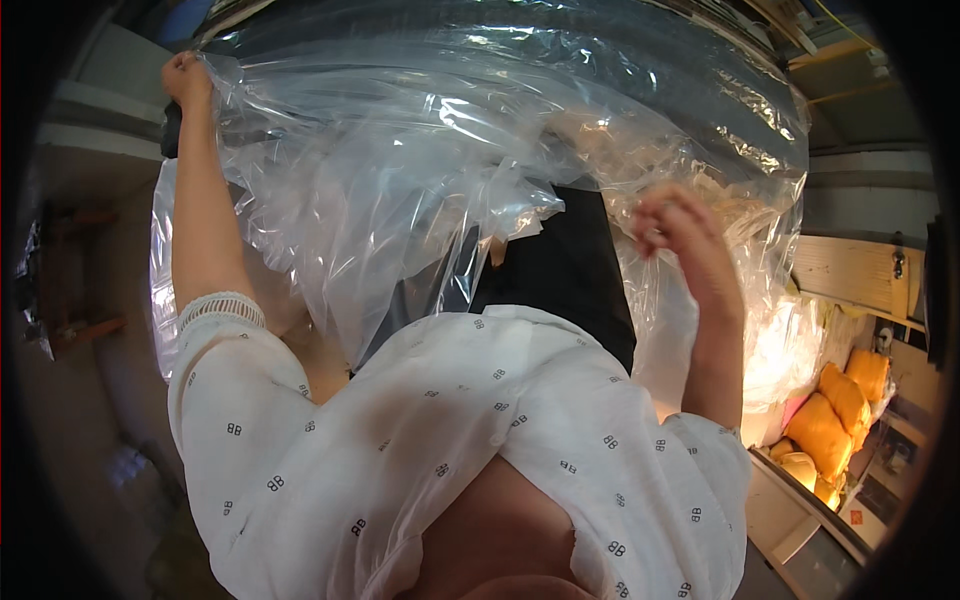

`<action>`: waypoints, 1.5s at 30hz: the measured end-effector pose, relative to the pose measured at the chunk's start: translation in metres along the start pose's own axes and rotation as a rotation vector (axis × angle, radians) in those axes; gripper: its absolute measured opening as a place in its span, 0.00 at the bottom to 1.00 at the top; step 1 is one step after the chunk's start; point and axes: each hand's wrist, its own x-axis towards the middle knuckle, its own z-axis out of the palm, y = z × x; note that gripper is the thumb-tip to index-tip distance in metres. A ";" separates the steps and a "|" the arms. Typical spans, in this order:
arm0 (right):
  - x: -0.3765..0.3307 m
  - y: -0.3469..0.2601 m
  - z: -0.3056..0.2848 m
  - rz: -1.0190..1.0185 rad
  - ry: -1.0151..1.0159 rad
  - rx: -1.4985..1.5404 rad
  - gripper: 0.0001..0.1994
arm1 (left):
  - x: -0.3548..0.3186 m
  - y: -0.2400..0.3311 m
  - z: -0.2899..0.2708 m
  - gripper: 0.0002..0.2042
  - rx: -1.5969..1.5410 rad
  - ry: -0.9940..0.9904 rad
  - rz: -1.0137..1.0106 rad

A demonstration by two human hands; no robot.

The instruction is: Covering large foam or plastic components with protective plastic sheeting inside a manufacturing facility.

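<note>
A large sheet of clear plastic film [400, 150] spreads over the surface before me and hangs in loose folds toward my lap. Far to the left, at the film's upper corner, my left hand [187, 80] is closed around its gathered edge, arm stretched out. My right hand [685, 230] is raised in front of the film on the right, its fingers bent and smeared by motion. Nothing shows clearly between them, and whether they touch the film I cannot tell. A torn-looking film edge [535, 210] lies crumpled above my dark trousers [565, 270].
Orange-yellow bundles [835, 415] are piled at the lower right, near a light wooden board [850, 275]. Film drapes down on both sides of me. Along the left is a dim floor area with a brownish frame [85, 330].
</note>
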 end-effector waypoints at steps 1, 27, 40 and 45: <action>0.010 0.008 0.026 -0.165 -0.013 -0.010 0.12 | -0.004 0.004 0.001 0.11 0.004 -0.004 0.006; 0.006 -0.085 0.092 -1.193 0.096 -1.002 0.21 | -0.061 0.095 0.017 0.06 -0.552 -0.188 -0.283; 0.063 0.029 -0.064 0.090 -0.369 -1.638 0.13 | -0.046 0.051 0.023 0.05 -0.606 -0.209 -0.228; 0.071 -0.001 0.075 -0.227 -0.230 -0.671 0.14 | -0.051 0.063 0.013 0.06 -0.608 -0.229 -0.218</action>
